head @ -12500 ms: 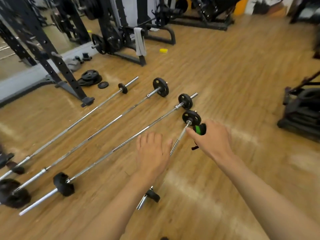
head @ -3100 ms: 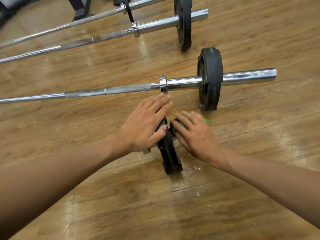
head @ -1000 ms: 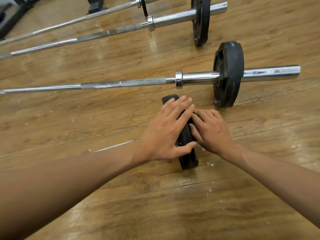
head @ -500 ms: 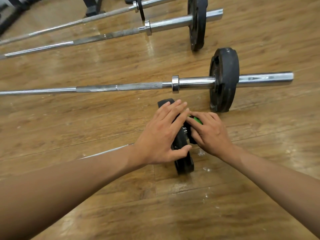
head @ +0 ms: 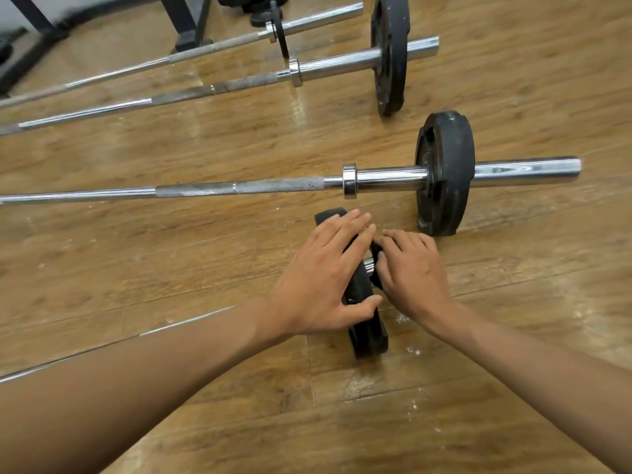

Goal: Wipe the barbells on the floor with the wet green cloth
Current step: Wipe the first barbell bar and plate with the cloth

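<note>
Directly under my hands, the nearest barbell (head: 184,323) lies on the floor (head: 239,254). My left hand (head: 321,282) rests flat across its plate (head: 367,336), fingers straight. My right hand (head: 413,275) curls over the bar end (head: 367,266). The cloth is hidden, probably under that palm. Heavy, rigid steel that could roll, and wet chrome looks slick, so bracing the plate seems wisest.

The left hand (head: 321,278) and right hand (head: 410,278) are bare, forearms (head: 154,381) bare too.

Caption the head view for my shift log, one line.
Left hand rests on the black plate of the nearest barbell while right hand grips something dark at its sleeve; green cloth unseen.
</note>
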### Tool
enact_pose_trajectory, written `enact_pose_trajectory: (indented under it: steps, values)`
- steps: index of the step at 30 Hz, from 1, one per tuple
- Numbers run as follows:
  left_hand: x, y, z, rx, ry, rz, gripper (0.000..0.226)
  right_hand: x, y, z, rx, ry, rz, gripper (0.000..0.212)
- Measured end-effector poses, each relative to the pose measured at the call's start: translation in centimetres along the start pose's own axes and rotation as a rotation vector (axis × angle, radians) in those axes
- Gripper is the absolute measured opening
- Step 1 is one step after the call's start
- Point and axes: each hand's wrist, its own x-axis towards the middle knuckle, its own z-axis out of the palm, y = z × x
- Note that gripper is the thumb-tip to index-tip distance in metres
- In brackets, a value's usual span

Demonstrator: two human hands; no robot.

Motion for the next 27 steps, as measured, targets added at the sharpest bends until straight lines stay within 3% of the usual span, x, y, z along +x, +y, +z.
enact_pose_trajectory:
  steps: [4, 9, 15, 19, 20, 24, 25, 27]
  values:
    - [0.1, -0.2, 0.0, -0.008, -0.015, 0.004, 0.091, -0.6, 2.0, -0.5, -0.054, -0.085, -0.328, 0.044]
    - [0.3, -0.4, -0.1, -0.020, -0.009, -0.016, 0.091, 0.7, 1.5, -0.3, 0.012, 0.008, 0.052, 0.040]
    - [0.3, -0.2, 0.0, -0.021, -0.017, -0.012, 0.090, -0.9, 2.6, -0.9, -0.028, -0.078, -0.172, 0.044]
    - [0.4, -0.5, 0.1, -0.031, -0.010, -0.010, 0.091, 1.4, 2.1, -0.8, 0.007, -0.039, 0.083, 0.046]
    - [0.5, -0.7, 0.1, -0.036, -0.010, -0.012, 0.091, 1.2, 1.3, -0.4, 0.028, -0.026, 0.073, 0.045]
    - [0.6, -1.0, 0.1, -0.058, -0.020, -0.014, 0.091, -0.7, 2.1, -0.3, 0.009, -0.063, -0.314, 0.045]
    - [0.6, -1.0, 0.1, -0.057, -0.020, -0.015, 0.091, -0.4, 2.9, -0.7, 0.003, -0.074, -0.311, 0.042]
    - [0.6, -1.0, 0.1, -0.058, -0.016, -0.020, 0.091, 1.0, 3.5, -0.9, -0.004, -0.080, -0.132, 0.049]
